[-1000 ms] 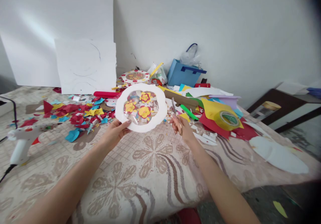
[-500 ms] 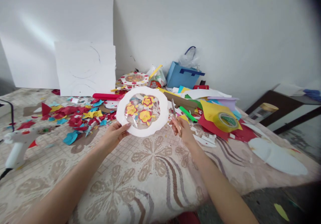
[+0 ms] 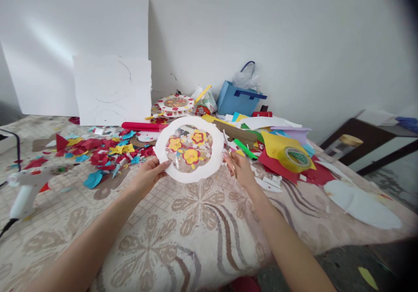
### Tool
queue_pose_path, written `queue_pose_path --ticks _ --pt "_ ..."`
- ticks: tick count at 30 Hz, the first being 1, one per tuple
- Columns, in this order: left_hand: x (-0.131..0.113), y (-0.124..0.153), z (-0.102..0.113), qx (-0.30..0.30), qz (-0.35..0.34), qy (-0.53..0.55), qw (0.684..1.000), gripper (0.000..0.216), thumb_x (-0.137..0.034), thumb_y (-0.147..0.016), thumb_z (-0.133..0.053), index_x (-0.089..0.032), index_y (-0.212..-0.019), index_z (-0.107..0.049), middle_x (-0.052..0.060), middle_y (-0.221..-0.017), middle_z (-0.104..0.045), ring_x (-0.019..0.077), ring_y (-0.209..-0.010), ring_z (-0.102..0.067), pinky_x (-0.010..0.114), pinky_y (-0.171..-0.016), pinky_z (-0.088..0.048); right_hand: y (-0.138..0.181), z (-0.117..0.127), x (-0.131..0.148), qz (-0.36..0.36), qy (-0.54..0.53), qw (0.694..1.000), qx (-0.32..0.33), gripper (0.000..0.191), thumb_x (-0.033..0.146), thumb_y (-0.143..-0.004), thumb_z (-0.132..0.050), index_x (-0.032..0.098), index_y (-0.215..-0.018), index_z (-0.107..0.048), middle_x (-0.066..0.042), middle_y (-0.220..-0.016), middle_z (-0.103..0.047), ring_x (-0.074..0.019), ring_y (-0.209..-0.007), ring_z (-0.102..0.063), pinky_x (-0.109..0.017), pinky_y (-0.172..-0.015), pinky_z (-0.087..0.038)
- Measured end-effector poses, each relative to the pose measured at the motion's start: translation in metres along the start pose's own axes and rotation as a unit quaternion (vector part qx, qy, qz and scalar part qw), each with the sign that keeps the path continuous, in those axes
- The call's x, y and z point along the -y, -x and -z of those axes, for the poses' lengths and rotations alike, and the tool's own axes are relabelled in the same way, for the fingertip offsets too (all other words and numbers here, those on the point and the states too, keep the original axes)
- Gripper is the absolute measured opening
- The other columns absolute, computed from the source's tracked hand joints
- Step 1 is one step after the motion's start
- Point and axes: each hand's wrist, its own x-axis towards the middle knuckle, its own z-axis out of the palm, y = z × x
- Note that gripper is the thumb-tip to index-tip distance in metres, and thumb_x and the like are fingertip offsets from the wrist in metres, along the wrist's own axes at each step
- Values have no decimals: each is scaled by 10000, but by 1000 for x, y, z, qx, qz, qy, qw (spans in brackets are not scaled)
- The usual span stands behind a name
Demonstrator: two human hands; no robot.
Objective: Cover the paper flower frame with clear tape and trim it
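My left hand pinches the lower left rim of a white scalloped ring with a clear middle. Three yellow-and-red paper flowers sit on that clear sheet. The ring is held up above the table, tilted toward me. In my right hand is a pair of scissors, its blades pointing up and away, close to the ring's right edge. Whether the blades touch the rim I cannot tell.
Red, yellow and blue paper scraps lie at left, near a white glue gun. Yellow tape rests on coloured paper at right. A decorated disc and a blue box stand at the back. White oval pieces lie near the right edge.
The ring has shifted slightly right and down and turned a little, bringing its right edge closer to the scissors. My right hand has hardly moved.
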Motion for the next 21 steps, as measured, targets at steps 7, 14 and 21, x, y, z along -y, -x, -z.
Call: queue_pose_path --ticks 7,14,21 --pt "-1 1 0 -29 -21 -27 999 303 -282 -626 -797 -128 -867 -698 66 -864 -725 154 -731 -647 253 -683 -515 -2 12 -1 70 154 985 -39 469 604 -885 -382 211 -633 -416 6 -540 -464 -138 -527 -407 -258 -536 -286" --pt "0 -1 3 -26 -21 -37 999 340 -313 -627 -798 -128 -894 -698 67 -875 -719 153 -734 -642 258 -691 -522 2 14 6 66 225 972 -27 357 499 -881 -431 209 -673 -447 -4 -577 -500 -149 -545 -432 -260 -534 -246" --pt "0 -1 3 -15 -19 -49 999 296 -320 -653 -778 -147 -882 -703 64 -880 -721 157 -731 -642 250 -671 -515 4 14 12 44 311 948 -47 288 432 -872 -475 203 -698 -480 -16 -616 -544 -157 -568 -479 -263 -519 -206"
